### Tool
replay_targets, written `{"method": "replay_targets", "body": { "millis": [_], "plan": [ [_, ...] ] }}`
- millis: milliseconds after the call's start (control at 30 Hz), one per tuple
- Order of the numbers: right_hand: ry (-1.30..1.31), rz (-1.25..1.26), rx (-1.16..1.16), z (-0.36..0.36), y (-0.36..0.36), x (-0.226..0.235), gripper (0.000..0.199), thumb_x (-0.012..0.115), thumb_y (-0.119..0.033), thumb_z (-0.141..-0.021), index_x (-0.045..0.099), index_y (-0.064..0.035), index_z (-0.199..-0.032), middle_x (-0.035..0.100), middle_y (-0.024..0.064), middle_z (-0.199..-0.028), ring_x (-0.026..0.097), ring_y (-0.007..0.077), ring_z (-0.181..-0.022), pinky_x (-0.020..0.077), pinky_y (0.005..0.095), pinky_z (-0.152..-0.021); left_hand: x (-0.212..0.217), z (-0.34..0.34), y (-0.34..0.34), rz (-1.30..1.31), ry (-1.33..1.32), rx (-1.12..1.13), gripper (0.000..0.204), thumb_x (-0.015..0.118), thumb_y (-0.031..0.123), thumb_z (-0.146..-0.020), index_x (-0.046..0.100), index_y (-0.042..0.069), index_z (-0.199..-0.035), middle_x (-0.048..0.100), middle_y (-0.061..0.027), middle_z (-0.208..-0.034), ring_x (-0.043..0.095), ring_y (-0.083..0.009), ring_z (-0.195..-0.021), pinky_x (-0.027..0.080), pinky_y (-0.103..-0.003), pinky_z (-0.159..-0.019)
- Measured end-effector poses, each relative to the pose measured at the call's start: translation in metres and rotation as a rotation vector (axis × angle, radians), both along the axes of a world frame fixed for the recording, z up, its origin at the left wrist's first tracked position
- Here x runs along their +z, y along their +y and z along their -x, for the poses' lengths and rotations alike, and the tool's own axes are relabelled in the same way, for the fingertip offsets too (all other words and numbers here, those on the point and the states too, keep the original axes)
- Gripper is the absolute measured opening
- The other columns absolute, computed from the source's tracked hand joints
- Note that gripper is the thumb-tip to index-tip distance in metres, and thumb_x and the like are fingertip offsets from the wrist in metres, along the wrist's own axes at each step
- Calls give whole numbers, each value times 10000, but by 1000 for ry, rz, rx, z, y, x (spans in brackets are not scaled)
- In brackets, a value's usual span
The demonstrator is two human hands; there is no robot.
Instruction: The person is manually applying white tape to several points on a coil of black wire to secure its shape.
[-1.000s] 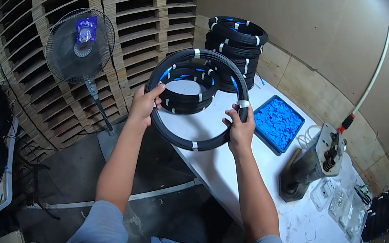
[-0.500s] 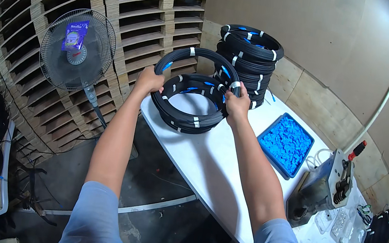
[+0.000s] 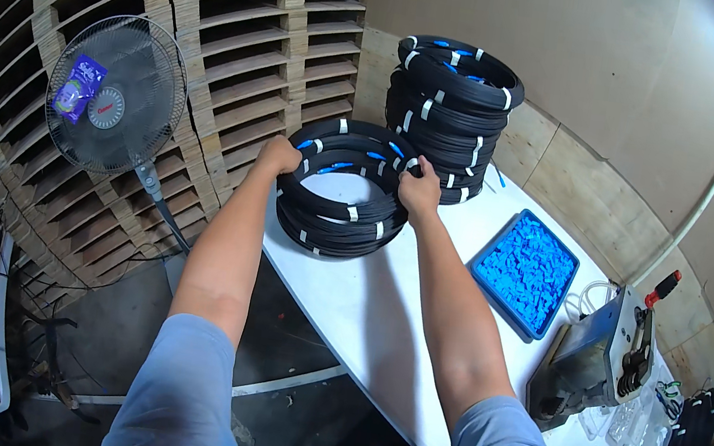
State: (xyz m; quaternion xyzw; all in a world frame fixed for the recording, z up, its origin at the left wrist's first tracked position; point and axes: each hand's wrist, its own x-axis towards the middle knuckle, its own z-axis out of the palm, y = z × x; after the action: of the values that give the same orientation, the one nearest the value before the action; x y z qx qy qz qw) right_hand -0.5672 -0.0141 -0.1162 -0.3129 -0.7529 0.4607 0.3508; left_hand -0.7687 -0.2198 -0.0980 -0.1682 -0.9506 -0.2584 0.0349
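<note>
A black cable coil with white tape bands and blue connectors is gripped between my hands. My left hand is closed on its left side, and my right hand closes around its right side. The coil sits low over a short stack of similar coils on the white table, still slightly tilted. Whether it rests fully on the stack I cannot tell. Just behind my right hand rises a taller stack of black coils.
Right of the stacks, a blue tray holds many small blue pieces. Further right stands a metal hand-press machine with a red-tipped lever. A standing fan is at the left before slatted wooden shelving. The white table has a front edge.
Both hands have lowered the coil onto or close to the short stack, and it has become less tilted. My view has shifted slightly.
</note>
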Motion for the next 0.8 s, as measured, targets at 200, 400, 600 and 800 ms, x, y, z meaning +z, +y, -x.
{"method": "replay_targets", "body": {
  "millis": [200,400,600,800],
  "plan": [
    [252,330,-86,10,19,-18,518,746,-91,-710,652,-27,-1215,683,107,-1054,653,208,-956,497,303,-883,-9,8,-3,-188,-94,21,409,646,158,-726,682,-102,-1039,656,-316,-1100,666,-423,-1008,534,-421,-833],
    [440,466,-34,14,21,-29,412,739,-74,-729,656,12,-1123,626,36,-875,584,120,-790,473,241,-762,-12,9,-4,-321,-204,33,334,725,111,-695,683,-127,-926,701,-203,-846,673,-287,-735,505,-411,-609],
    [392,389,7,8,16,-23,375,714,-94,-788,627,-9,-1142,613,30,-869,579,123,-785,477,247,-769,-19,5,-6,-380,-208,46,412,664,161,-676,683,-126,-971,675,-330,-980,694,-404,-915,539,-418,-773],
    [157,216,-2,5,23,-21,391,646,-195,-876,586,-58,-1238,656,112,-1028,636,223,-934,487,322,-866,-13,-5,-4,-345,-140,11,399,609,155,-695,695,-105,-986,659,-326,-1073,668,-420,-1002,525,-412,-859]
  ]
}}
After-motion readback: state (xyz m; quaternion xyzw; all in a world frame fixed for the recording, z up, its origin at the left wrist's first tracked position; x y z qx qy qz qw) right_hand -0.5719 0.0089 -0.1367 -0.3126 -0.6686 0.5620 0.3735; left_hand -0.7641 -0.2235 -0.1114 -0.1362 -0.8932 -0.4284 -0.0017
